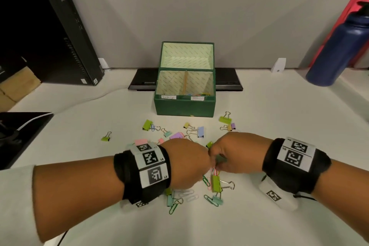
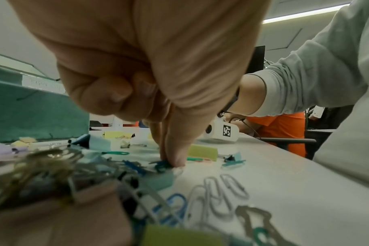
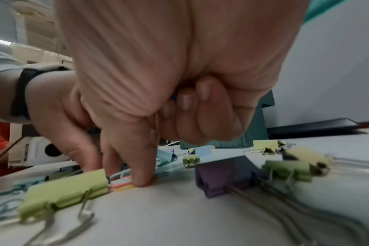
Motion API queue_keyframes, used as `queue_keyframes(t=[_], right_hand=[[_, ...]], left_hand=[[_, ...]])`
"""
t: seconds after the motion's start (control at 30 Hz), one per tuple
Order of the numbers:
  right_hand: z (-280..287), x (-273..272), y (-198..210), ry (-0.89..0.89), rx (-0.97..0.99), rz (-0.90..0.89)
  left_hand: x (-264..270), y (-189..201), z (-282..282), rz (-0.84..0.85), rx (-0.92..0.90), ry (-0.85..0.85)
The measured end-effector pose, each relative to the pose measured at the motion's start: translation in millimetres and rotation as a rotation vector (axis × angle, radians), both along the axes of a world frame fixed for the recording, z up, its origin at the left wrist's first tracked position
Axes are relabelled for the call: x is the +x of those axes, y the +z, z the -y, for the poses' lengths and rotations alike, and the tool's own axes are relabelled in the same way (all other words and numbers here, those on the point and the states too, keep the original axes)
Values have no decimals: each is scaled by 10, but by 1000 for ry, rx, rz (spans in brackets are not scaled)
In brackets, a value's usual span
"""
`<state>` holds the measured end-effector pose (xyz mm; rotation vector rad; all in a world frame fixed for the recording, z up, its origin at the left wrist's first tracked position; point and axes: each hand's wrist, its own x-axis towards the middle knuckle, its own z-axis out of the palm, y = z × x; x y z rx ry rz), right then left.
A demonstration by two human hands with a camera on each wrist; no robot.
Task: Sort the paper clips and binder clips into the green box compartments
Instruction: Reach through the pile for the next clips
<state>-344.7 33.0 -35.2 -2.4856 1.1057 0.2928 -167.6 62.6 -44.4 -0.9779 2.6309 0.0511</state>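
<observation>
Both hands work fingertip to fingertip in the pile of clips on the white table (image 1: 279, 118), in front of the green box (image 1: 184, 106).

The left hand (image 1: 185, 163) has its thumb and forefinger pinched on a dark green paper clip (image 2: 161, 164) at the table surface, its other fingers curled into the palm. The right hand (image 1: 235, 153) presses thumb and forefinger down on a bunch of pink and yellow paper clips (image 3: 121, 183), its remaining fingers clenched; whether they enclose anything cannot be told. A light green binder clip (image 1: 216, 183) lies touching that bunch, just below the right fingertips. More binder clips (image 1: 200, 132) lie scattered beyond the fingers, toward the box; white paper clips (image 1: 188, 195) lie under the left wrist.
</observation>
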Motion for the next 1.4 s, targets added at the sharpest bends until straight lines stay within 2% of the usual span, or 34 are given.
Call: queue_keyframes(t=[0.1, 0.23, 0.3, 0.43, 0.53, 0.63, 0.77, 0.83, 0.9, 0.93, 1.0, 1.07, 1.13, 1.2, 1.3, 1.4], right_hand=[[61, -41, -20, -43, 98, 22], [237, -125, 98, -177, 285, 132], [388, -153, 223, -253, 250, 229], [792, -112, 484, -425, 38, 448], [1119, 40, 603, -522, -63, 506], [1331, 263, 679, -533, -129, 398], [1437, 482, 748, -484, -179, 228], [1471, 473, 766, -468, -154, 221], [1477, 394, 763, -490, -77, 316], [1458, 348, 761, -504, -36, 390], [1362, 243, 775, -518, 26, 551], [1220, 113, 778, -467, 14, 604], [1036, -65, 719, -379, -46, 518], [828, -267, 584, -283, -96, 328], [477, -502, 341, -187, -104, 66], [101, -533, 151, -102, -73, 40]], left_hand=[[39, -9, 32, -57, 79, 72], [166, 78, 140, -177, 330, 229], [234, 160, 211, -258, 387, 290], [330, 486, 492, -432, 339, 374], [382, 716, 861, -520, 213, 490], [376, 806, 1243, -508, 95, 620], [226, 805, 1536, -463, 39, 744], [119, 753, 1616, -513, 81, 811], [21, 698, 1644, -658, 233, 894], [-15, 686, 1643, -675, 278, 902], [-10, 669, 1668, -680, 297, 891], [76, 689, 1642, -709, 283, 837], [213, 717, 1520, -632, 108, 681], [409, 686, 1256, -568, -43, 528], [756, 562, 657, -426, -62, 299], [1006, 331, 106, -273, -173, 129]])
